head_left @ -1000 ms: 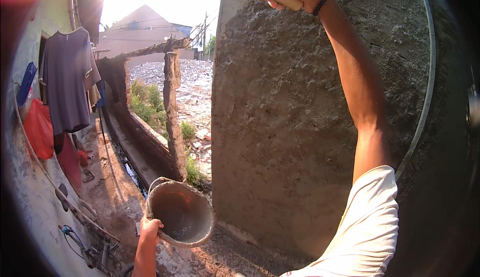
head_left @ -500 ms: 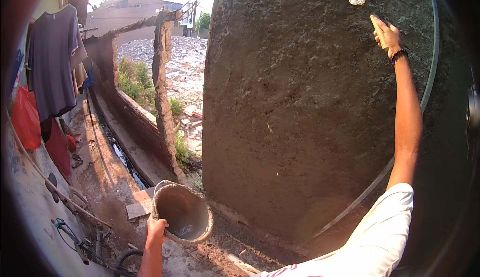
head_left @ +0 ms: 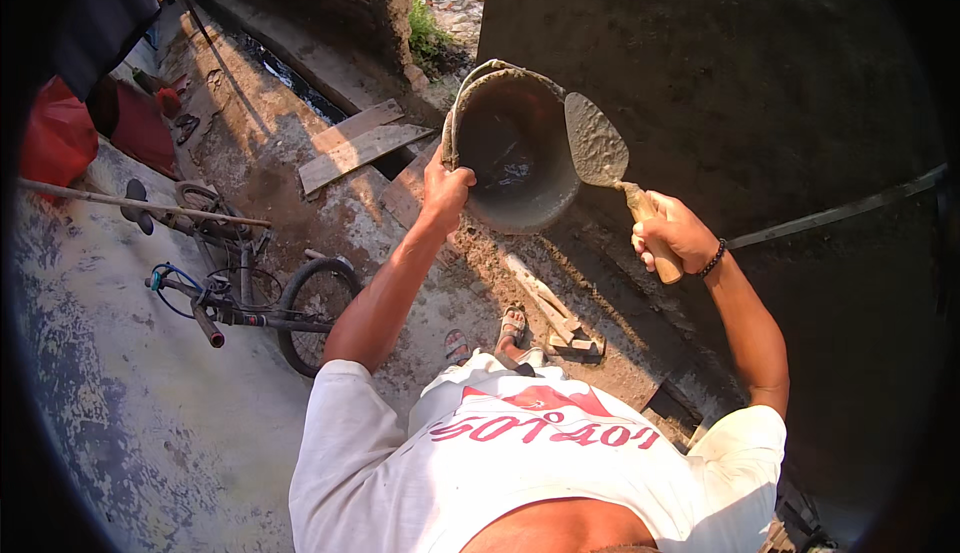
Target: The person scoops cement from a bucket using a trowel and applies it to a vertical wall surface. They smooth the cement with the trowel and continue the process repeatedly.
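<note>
Mortar-coated, leaf-shaped metal trowel (head_left: 597,143) with tan wooden handle: gripped by that handle in closed right hand (head_left: 674,233), blade at right rim of round, mortar-crusted grey bucket (head_left: 535,215), contact hard to tell. Bucket tilted, mouth toward camera, gripped at left rim by closed left hand (head_left: 447,190). Left of it, flat wooden boards (head_left: 360,149).

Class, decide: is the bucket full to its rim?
Not full: the bucket shows inner wall well below its rim; exact contents, cannot tell.
</note>
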Tool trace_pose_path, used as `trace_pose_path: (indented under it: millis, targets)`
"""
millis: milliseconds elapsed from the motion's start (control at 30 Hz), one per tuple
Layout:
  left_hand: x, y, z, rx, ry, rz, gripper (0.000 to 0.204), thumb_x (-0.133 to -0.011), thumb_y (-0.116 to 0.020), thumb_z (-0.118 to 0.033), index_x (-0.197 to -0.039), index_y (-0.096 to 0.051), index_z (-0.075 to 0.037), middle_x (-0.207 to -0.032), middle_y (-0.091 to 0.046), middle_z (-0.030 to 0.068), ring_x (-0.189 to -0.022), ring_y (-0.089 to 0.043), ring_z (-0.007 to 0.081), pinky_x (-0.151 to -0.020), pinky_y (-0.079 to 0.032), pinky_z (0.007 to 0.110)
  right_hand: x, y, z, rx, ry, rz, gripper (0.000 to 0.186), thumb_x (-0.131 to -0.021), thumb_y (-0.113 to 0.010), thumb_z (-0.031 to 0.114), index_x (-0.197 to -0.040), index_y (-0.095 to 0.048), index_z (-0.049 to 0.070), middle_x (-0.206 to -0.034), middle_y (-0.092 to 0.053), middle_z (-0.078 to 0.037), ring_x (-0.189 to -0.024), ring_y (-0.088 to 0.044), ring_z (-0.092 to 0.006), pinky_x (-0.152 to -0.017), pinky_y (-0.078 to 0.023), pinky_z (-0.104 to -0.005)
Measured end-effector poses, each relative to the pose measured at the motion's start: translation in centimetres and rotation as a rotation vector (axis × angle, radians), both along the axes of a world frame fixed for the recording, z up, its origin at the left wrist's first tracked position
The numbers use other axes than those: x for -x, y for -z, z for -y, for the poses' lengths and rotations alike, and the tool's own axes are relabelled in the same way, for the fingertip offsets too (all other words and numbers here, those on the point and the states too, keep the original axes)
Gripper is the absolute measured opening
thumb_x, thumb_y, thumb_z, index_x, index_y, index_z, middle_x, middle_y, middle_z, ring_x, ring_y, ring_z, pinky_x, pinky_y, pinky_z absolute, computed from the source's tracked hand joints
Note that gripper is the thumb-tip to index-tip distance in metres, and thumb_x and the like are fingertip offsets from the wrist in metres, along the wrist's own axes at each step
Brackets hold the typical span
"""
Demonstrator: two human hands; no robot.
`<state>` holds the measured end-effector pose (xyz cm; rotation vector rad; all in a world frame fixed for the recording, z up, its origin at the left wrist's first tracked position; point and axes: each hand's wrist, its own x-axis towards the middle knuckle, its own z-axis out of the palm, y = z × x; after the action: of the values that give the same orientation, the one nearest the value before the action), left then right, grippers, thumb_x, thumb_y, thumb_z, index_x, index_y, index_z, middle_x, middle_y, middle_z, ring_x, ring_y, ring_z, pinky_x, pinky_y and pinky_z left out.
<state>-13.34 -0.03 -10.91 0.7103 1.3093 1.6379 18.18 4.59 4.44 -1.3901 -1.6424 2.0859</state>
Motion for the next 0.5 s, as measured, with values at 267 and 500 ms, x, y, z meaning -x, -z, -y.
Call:
trace_pose_path:
  millis: [267, 500]
  targets:
    - [-3.5, -0.5, 3.0, -0.175, -0.103, -0.093, 0.056, -0.069, -0.050, 0.008, -0.125, -0.050, 0.002, -0.100, -0.061, 0.0067, -0.083, -0.057, 0.0138, -0.073, -0.046, 0.026, 9.6, 9.9, 1.7, 0.239, 0.462, -0.302, 0.010, -0.084, -0.056, 0.003, -0.089, -0.048, 0.000, -0.072, -0.054, -0.011, -0.058, -0.061, -0.0187, -0.050, -0.057, -0.0365]
    - [-0.7, -3.4, 3.4, -0.094, 0.033, -0.157, 0.054, -0.068, -0.049, 0.007, -0.122, -0.052, 0.001, -0.094, -0.060, 0.0042, -0.076, -0.054, 0.0114, -0.066, -0.045, 0.025, 16.9, 9.5, 3.7, -0.772, -0.085, 0.338, 0.039, -0.074, -0.064, 0.005, -0.110, -0.054, -0.006, -0.087, -0.060, -0.021, -0.072, -0.065, -0.0288, -0.062, -0.054, -0.0385]
